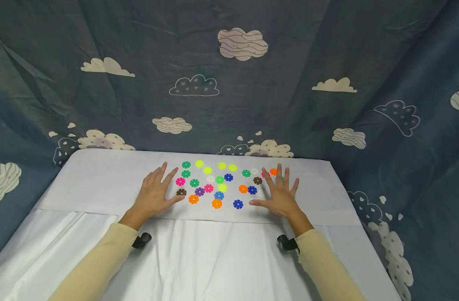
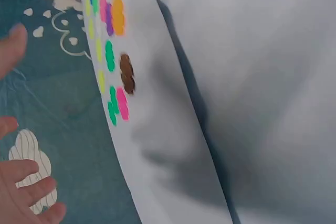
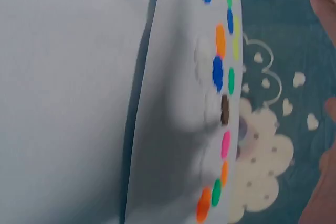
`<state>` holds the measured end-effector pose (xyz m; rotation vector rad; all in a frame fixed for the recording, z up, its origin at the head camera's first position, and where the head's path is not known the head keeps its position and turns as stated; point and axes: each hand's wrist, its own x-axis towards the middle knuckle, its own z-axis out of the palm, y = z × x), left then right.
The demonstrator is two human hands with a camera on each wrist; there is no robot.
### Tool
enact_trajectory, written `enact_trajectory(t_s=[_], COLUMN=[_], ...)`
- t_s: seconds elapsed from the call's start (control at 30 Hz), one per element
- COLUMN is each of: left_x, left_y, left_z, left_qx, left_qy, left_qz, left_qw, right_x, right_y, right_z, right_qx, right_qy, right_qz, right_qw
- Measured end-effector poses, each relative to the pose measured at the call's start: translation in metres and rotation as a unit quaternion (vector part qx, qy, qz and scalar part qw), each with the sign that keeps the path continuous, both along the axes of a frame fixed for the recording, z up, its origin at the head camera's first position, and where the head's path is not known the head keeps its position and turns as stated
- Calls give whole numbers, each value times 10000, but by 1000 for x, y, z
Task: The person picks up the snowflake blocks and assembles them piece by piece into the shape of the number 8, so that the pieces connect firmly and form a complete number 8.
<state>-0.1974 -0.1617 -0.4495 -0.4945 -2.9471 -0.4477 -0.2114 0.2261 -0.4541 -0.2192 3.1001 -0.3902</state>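
Many small notched plastic discs, in green, yellow, pink, orange, blue, brown, purple and white, lie scattered on a white surface in the head view. My left hand is spread at their left side, its thumb tip by a brown disc and near a pink disc. Spread likewise at the right side, my right hand partly covers a pink disc and a green one. A dark blue disc lies left of its thumb. Both hands hold nothing. Shadows fall below them in the wrist views.
A white board or folded cloth bears the discs, its front edge raised a little over the white tablecloth. Behind hangs a dark blue curtain with cloud prints. Black wrist cameras sit at both cuffs.
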Motion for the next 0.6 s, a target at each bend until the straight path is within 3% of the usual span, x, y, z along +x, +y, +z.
enact_trajectory(t_s=[0.23, 0.43, 0.6], left_x=[-5, -11, -19], left_y=[9, 7, 6], left_z=[-1, -9, -21], left_qx=[996, 1658, 2077], left_qy=[-585, -1401, -1736], left_qz=[91, 441, 674], left_qw=[9933, 9752, 9603], right_x=[-11, -24, -35], right_y=[35, 63, 80], right_z=[-8, -25, -34], right_qx=[-572, -940, -1358], right_qy=[-83, -628, -793], right_qz=[-232, -625, -873], right_qw=[9981, 9916, 9837])
